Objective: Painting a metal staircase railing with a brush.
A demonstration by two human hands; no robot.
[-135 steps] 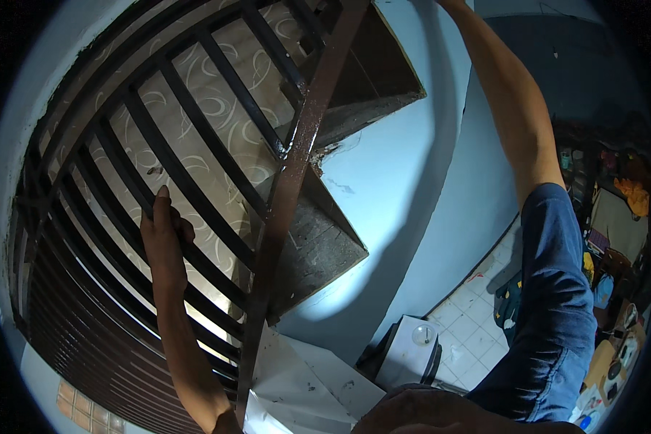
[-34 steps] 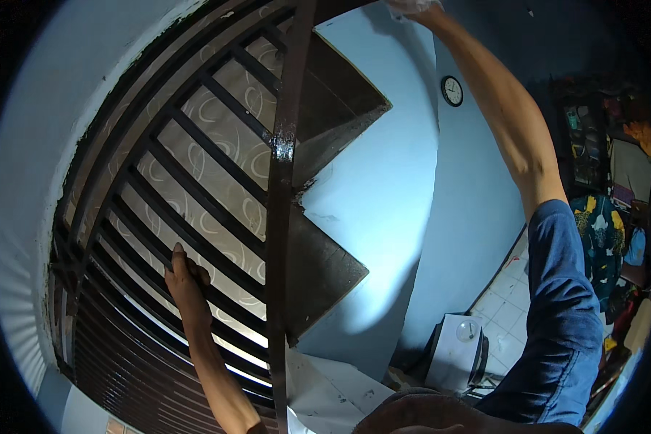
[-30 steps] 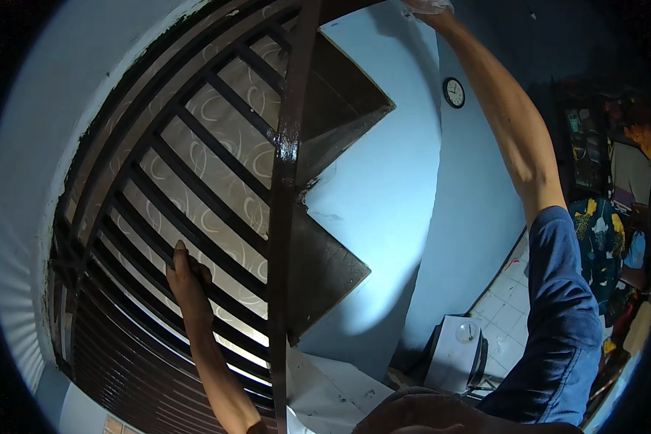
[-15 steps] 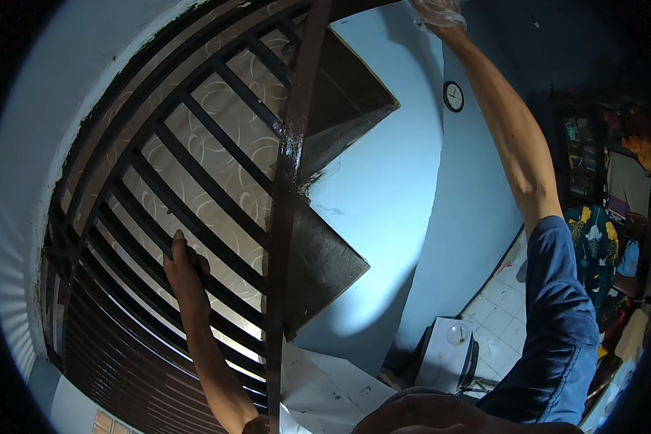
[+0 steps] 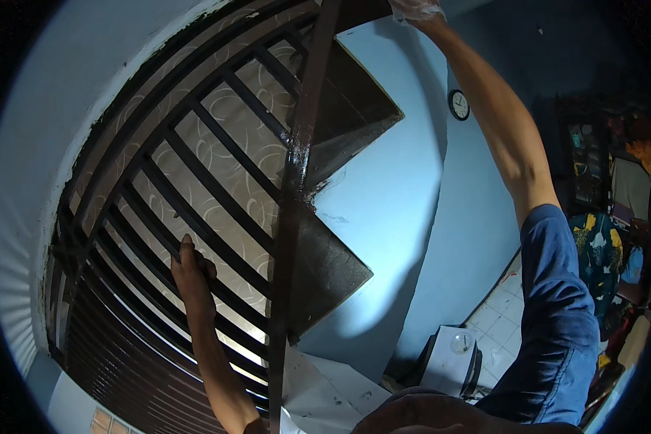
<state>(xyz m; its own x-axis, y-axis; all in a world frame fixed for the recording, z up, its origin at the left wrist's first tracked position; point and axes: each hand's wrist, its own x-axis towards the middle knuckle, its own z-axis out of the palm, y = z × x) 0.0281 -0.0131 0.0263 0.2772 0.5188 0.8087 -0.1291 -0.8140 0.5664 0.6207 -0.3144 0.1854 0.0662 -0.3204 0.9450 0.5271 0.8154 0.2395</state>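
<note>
Fingers of my left hand (image 5: 192, 267) are wrapped round a dark bar (image 5: 152, 217) of the curved metal railing, thumb pointing up. At the top edge, my right hand (image 5: 417, 11) is raised beside the dark upper end of the brown diagonal post (image 5: 304, 116). Crumpled clear plastic covers that hand, which is partly cut off, so its fingers and anything they hold are unclear. The post has a glossy, wet-looking patch. Behind the bars is a beige swirl-patterned surface (image 5: 224, 195); dark stair treads (image 5: 325, 275) zigzag along the pale blue wall (image 5: 376, 188).
A round clock (image 5: 458, 104) hangs on the wall. Below are a white appliance (image 5: 445, 362), white floor tiles (image 5: 499, 325) and crumpled white sheets (image 5: 325, 383). Cluttered shelves (image 5: 586, 152) and a dark patterned cloth (image 5: 593, 253) line the right side; a plastered edge (image 5: 43, 181) runs left.
Over 4.5 seconds the view has shifted, bringing the clock and plastic-covered right hand into sight. In the last half second that hand has moved slightly left; my left hand keeps its grip.
</note>
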